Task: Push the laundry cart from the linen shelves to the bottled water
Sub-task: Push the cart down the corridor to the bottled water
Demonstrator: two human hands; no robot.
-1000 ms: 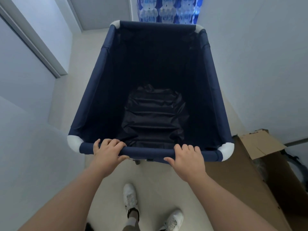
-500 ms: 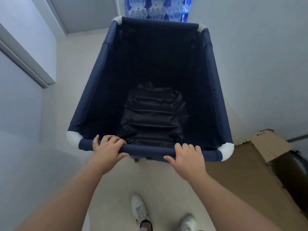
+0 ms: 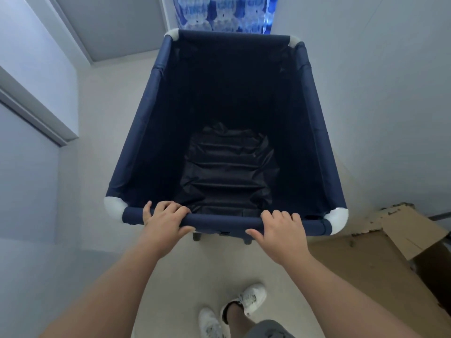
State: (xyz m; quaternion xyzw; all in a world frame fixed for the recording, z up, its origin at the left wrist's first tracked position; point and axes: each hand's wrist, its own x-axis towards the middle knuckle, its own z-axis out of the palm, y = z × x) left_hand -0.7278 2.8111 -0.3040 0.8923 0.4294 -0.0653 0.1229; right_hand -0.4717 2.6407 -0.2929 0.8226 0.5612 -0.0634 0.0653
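A navy fabric laundry cart [image 3: 144, 132] with white corner caps fills the middle of the view, with only dark crumpled lining at its bottom. My left hand [image 3: 164, 219] grips the near rail toward its left end. My right hand [image 3: 280, 231] grips the same rail toward its right end. Stacked packs of bottled water [image 3: 223, 14] in blue wrap stand just beyond the cart's far rail, at the top of the view.
White walls close in on both sides of a narrow pale floor. A door frame [image 3: 36, 113] runs along the left wall. An open cardboard box [image 3: 380, 242] sits on the floor at the right, close to the cart's near right corner.
The cart has rolled forward along the corridor. The water packs look larger and closer, the left door frame has slid back, and my feet have stepped forward. Both hands keep their grip.
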